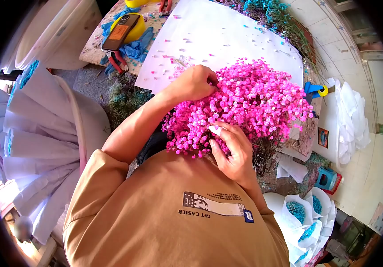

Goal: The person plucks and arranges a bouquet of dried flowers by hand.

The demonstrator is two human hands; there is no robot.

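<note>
A large bunch of pink baby's breath (253, 98) spreads in front of my chest, over the near edge of the white paper sheet (209, 31). My left hand (196, 83) is closed at the bunch's upper left edge, fingers curled into the blossoms; the fingertips are partly hidden. At the bunch's lower side, my right hand (232, 151) rests against the flowers with thumb and bent fingers apart. Something white covers one of its fingertips. Dark stems (265, 155) show below the blossoms, right of this hand. Loose pink petals lie scattered on the paper.
At the table's back left are a phone (120, 32), yellow tape rolls and red-handled pruners (117, 61). Blue and purple dried flowers (267, 13) line the far edge. White-wrapped bundles (40, 107) fill a bin on the left; blue wrapped bunches (296, 211) stand lower right.
</note>
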